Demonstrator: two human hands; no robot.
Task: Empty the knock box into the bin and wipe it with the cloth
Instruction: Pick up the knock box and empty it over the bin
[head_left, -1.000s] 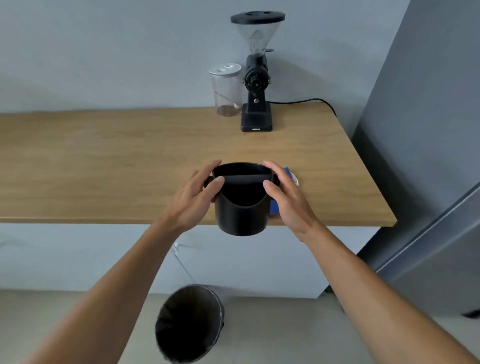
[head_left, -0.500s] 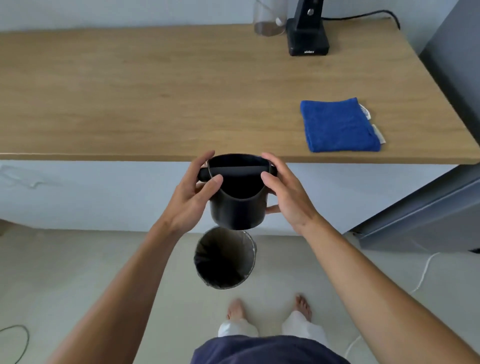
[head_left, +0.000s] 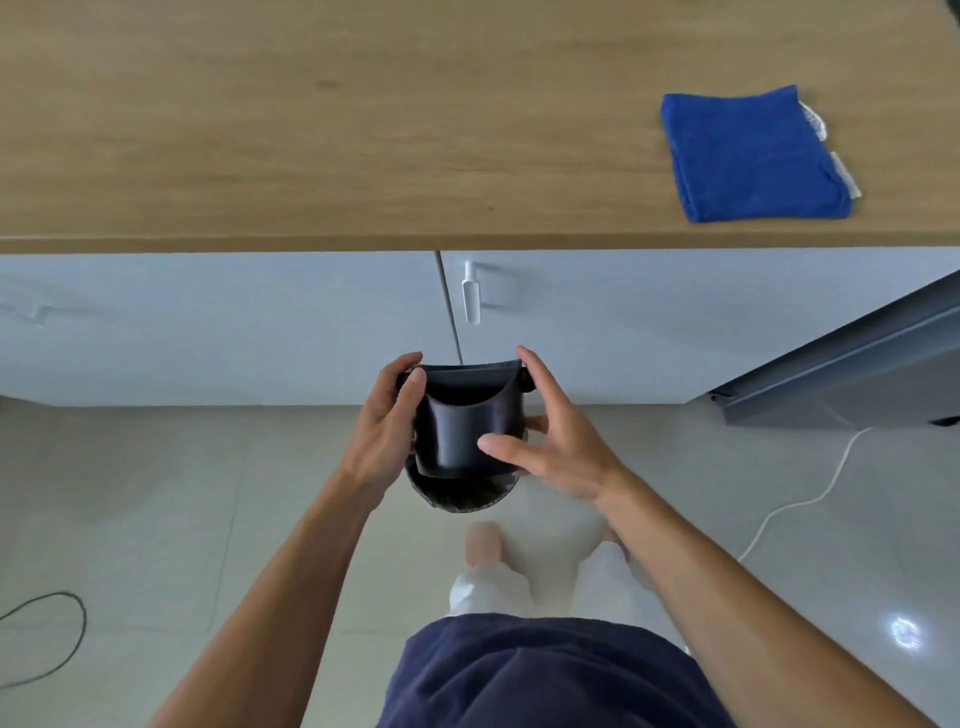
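I hold the black knock box (head_left: 462, 423) in both hands, in front of the white cabinets and right over the bin. Its mouth is tipped away from me, so I mostly see its side wall. My left hand (head_left: 387, 428) grips its left side by the bar end. My right hand (head_left: 545, 441) wraps its right side, with fingers across the front and behind it. The bin (head_left: 460, 496), lined in black, stands on the floor directly under the box, and only its near rim shows. The folded blue cloth (head_left: 753, 156) lies on the wooden counter (head_left: 363, 130) at the right.
White cabinet doors with a handle (head_left: 471, 293) run under the counter. A grey appliance (head_left: 857, 374) juts in at the right, with a white cable (head_left: 800, 499) on the floor. A black cable (head_left: 47, 639) loops at lower left. My feet stand just behind the bin.
Both hands carried the knock box off the counter, down and over the bin, and tipped its mouth away from me. The view swung downward, so the grinder and jar left the frame.
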